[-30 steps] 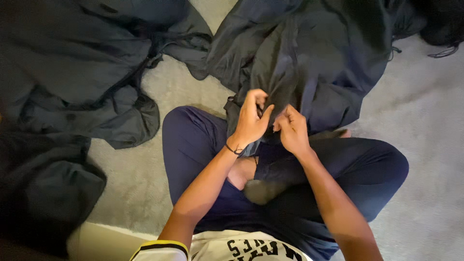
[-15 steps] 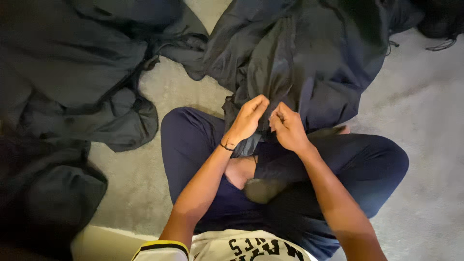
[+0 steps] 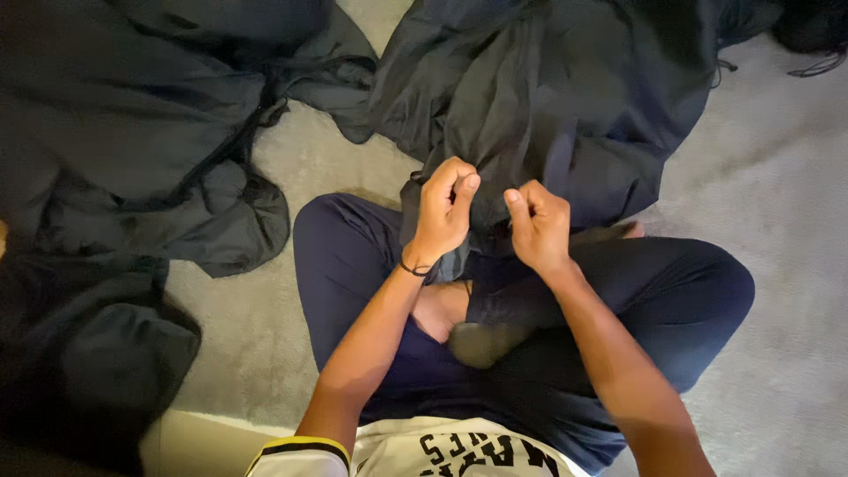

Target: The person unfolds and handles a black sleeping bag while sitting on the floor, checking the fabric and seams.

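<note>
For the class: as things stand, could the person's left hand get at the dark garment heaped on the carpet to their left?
Probably yes. The left hand is raised over the lap by the dark garment in front, and only bare carpet lies between it and the heaped garment; nothing blocks a sideways reach.

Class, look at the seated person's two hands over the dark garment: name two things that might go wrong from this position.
1. Both the left hand and the right hand are closed in fists above the dark garment; whatever thin thing they pinch is too small to see and might slip.
2. More dark cloth lies piled alongside on the carpet, so pieces might get mixed up.
</note>
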